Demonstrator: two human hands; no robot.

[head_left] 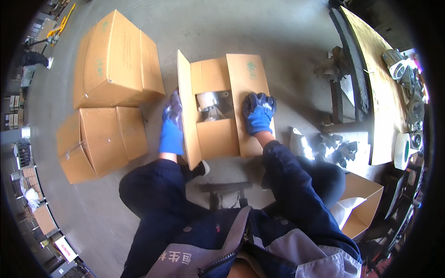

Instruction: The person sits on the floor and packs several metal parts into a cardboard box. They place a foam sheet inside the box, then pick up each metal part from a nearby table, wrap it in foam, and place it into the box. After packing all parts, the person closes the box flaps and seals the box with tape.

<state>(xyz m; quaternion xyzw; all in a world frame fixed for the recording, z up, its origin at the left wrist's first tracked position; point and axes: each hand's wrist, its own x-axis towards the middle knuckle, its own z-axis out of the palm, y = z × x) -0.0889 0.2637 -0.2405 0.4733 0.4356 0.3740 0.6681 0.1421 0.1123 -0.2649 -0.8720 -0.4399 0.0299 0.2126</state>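
An open cardboard box [217, 143] stands on the floor in front of me. Through the gap between its flaps I see metal parts [211, 104], one of them pale and rounded; the rest of the contents is hidden. My left hand [174, 120], in a blue and dark glove, lies against the outer side of the raised left flap [187, 111], fingers stretched along it and partly hidden. On the folded-over right flap [248, 78] rests my right hand [258, 111], gloved alike, its fingers spread on the cardboard.
Two closed cartons [125, 60] [102, 139] stand to the left. At right is a wooden-topped workbench [375, 92] with metal parts and a tape roll [402, 150]. Shiny metal parts [333, 148] lie beside my right knee, near another open carton [366, 199]. A yellow pallet jack [62, 25] is far left.
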